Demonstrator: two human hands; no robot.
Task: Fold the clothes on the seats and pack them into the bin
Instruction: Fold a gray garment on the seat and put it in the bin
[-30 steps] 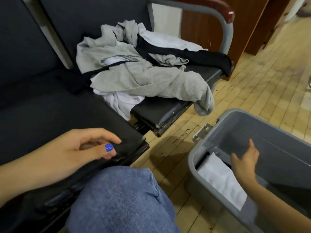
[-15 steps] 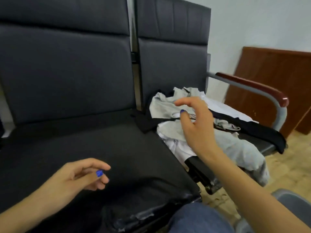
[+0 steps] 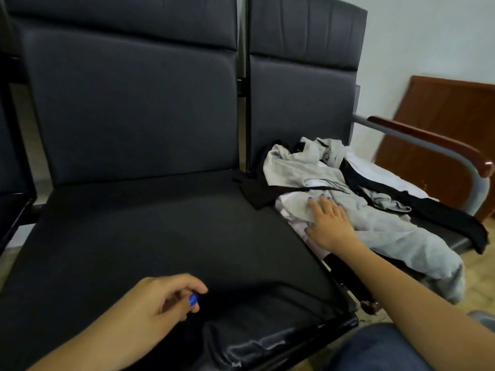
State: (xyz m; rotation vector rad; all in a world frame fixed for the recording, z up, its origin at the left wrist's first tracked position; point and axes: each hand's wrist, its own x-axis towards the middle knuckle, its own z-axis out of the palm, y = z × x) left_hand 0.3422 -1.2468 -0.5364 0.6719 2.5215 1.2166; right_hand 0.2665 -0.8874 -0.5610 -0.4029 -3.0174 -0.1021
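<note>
A heap of clothes lies on the right-hand seat: a light grey garment [image 3: 383,226] on top, a black garment [image 3: 417,207] across it and white cloth [image 3: 375,170] at the back. My right hand [image 3: 328,218] reaches onto the heap with its fingers laid out flat on the grey garment. My left hand [image 3: 160,303] hovers over the front of the bare middle seat [image 3: 160,236], fingers loosely curled, holding nothing. Only a corner of the grey bin [image 3: 482,317] shows at the lower right edge.
A grey armrest with a brown wooden cap [image 3: 434,140] bounds the right seat. A brown wooden panel [image 3: 442,108] leans on the wall behind it. My knee in blue jeans [image 3: 375,349] is at the bottom right. Another seat edge [image 3: 10,215] is at far left.
My right hand left the bin, swung up over the clothes heap and has now come down flat on the grey garment. My view rose from the bin to the seats. The left hand stayed put.
</note>
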